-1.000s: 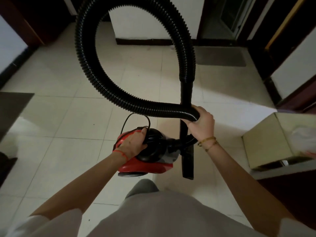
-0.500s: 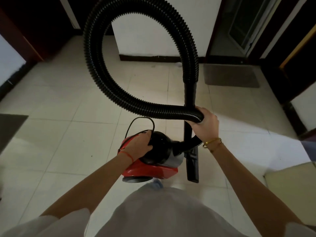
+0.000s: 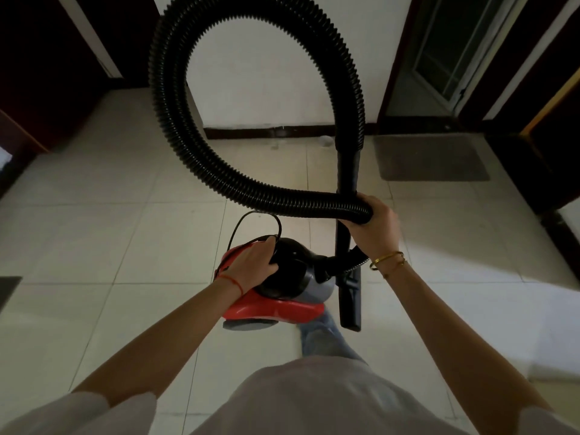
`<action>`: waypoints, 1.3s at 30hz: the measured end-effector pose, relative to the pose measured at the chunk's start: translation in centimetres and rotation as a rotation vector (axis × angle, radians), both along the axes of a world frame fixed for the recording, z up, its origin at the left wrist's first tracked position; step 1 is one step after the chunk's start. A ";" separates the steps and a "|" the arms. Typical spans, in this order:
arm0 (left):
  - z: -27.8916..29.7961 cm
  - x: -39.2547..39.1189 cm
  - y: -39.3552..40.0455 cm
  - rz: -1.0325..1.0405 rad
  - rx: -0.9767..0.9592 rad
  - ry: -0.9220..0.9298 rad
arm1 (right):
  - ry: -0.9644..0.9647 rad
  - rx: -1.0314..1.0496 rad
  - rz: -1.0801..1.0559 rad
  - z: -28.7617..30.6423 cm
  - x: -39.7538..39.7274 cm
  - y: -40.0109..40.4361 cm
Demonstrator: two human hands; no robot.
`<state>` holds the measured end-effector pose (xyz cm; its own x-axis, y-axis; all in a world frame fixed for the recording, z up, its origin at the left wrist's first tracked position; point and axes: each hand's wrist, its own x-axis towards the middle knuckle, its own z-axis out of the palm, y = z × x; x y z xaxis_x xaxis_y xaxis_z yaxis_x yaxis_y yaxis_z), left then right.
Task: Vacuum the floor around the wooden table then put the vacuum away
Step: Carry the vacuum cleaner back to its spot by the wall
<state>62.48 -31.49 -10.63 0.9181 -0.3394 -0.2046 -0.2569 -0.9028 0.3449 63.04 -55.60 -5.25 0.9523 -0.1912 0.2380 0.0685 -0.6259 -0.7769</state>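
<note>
I judge I'm on the putting-away step: my left hand [image 3: 251, 262] grips the top of the red vacuum [image 3: 276, 290], carried off the tiled floor [image 3: 94, 246] near me. My right hand [image 3: 375, 224] is closed around the looped black hose [image 3: 175, 127] and wand [image 3: 346, 171]. Next I need a storage spot, keeping the nozzle [image 3: 351, 302] clear of my leg.

The room is dimly lit, with dark corners and doorways. A brighter patch is cast on the tiled floor [image 3: 489, 312] at the right. Straight lines are bowed toward the edges by wide-angle distortion. Slight motion blur is seen on the right hand [image 3: 373, 227].
</note>
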 end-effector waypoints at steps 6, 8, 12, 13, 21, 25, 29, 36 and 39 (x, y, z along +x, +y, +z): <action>-0.8 15.2 1.3 0.019 0.023 0.008 | 0.012 0.042 0.054 -1.3 15.9 1.0; -0.7 20.0 1.6 0.027 0.020 0.008 | 0.023 0.051 0.059 -1.3 21.3 1.3; -0.7 29.4 2.4 0.042 0.014 -0.013 | 0.036 0.049 0.085 -1.0 31.3 2.0; -0.6 31.8 2.6 0.047 0.015 -0.021 | 0.035 0.043 0.088 -0.8 33.7 2.2; -1.4 50.7 5.8 0.061 0.006 -0.021 | 0.041 0.045 0.094 -1.1 52.8 5.9; -2.5 60.1 8.1 0.041 0.007 -0.021 | 0.060 0.034 0.095 -2.3 62.3 8.2; -2.9 69.5 10.5 0.022 0.003 -0.024 | 0.060 0.002 0.039 -2.4 70.9 10.7; -3.7 83.8 13.5 -0.017 -0.001 0.004 | 0.048 -0.010 -0.084 -3.4 83.9 13.5; -4.1 89.1 14.2 -0.013 -0.002 0.037 | 0.038 -0.002 -0.109 -3.7 88.9 14.4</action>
<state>151.61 -17.28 -14.71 0.9054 -0.3518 -0.2375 -0.2557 -0.8986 0.3565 151.93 -41.15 -8.98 0.9344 -0.2932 0.2024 -0.0296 -0.6299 -0.7761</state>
